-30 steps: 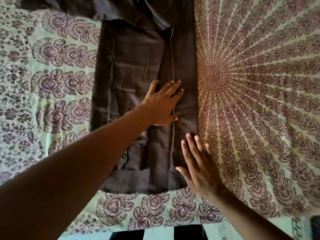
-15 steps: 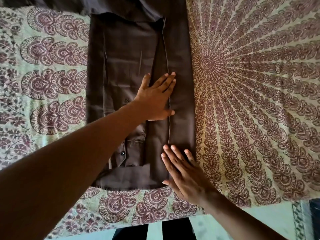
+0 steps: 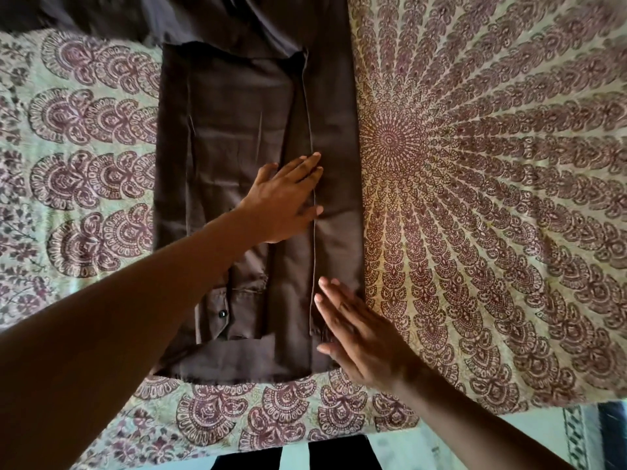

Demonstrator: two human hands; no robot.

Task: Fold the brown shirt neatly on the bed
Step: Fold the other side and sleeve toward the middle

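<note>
Head view, looking down on a bed (image 3: 492, 198) covered with a pale spread printed in maroon mandala and paisley patterns. The brown shirt (image 3: 237, 137) lies on the spread left of the mandala's centre, folded lengthwise into a tall narrow panel that runs from the top of the picture down to near the bed's close edge. A long hemmed edge runs down its right half, a folded-in sleeve with a cuff lies over the lower left part, and a dark button (image 3: 222, 313) shows on that cuff. More brown cloth spreads out wider across the top of the frame.

The left hand (image 3: 285, 201) lies flat on the middle of the shirt, fingers (image 3: 305, 164) straight and together, their tips reaching the hemmed edge; it grips nothing. The right hand (image 3: 359, 334) lies over the shirt's lower right corner, fingers straight and slightly spread, palm down, partly on the cloth and partly over the bedspread; it too holds nothing. It is slightly blurred, so how firmly it presses cannot be told.

Below the bed's edge, dark trouser legs (image 3: 339, 452) and a pale floor (image 3: 529, 432) show.
</note>
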